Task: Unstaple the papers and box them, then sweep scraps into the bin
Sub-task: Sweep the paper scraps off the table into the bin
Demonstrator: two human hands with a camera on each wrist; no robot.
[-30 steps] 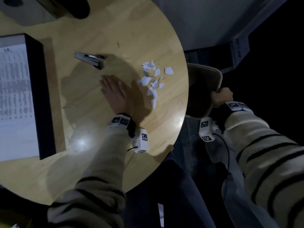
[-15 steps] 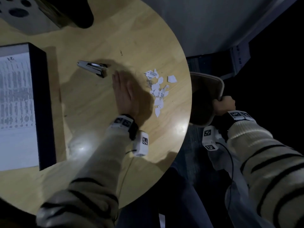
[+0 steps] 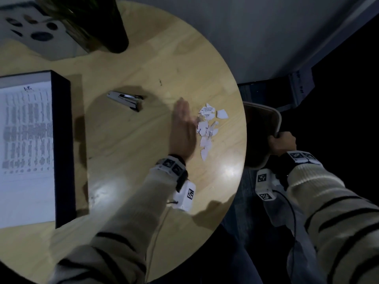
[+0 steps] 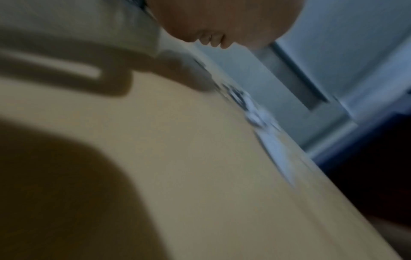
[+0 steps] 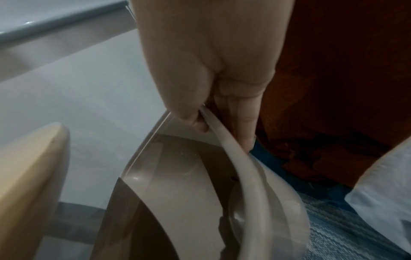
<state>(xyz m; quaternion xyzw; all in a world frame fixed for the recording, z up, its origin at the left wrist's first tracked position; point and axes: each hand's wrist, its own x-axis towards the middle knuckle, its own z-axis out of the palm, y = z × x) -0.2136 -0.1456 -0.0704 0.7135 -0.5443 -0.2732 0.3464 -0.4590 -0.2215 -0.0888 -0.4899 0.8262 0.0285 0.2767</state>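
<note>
Several torn white paper scraps (image 3: 208, 128) lie in a loose pile near the right edge of the round wooden table (image 3: 131, 160). My left hand (image 3: 182, 128) stands on the table with straight fingers, its edge against the left side of the pile. The scraps (image 4: 260, 119) show blurred in the left wrist view. My right hand (image 3: 282, 143) grips the rim of a beige bin (image 3: 260, 128) held just below the table's right edge. In the right wrist view the thumb and fingers (image 5: 240, 112) pinch the bin rim (image 5: 231, 140).
A metal staple remover (image 3: 126, 100) lies on the table left of my hand. A dark box (image 3: 62, 148) with printed papers (image 3: 24, 140) inside sits at the left. A dark pot (image 3: 92, 23) stands at the back.
My left hand has slid right across the table and pushed the scraps closer to the right edge. The right hand keeps holding the bin beside the edge.
</note>
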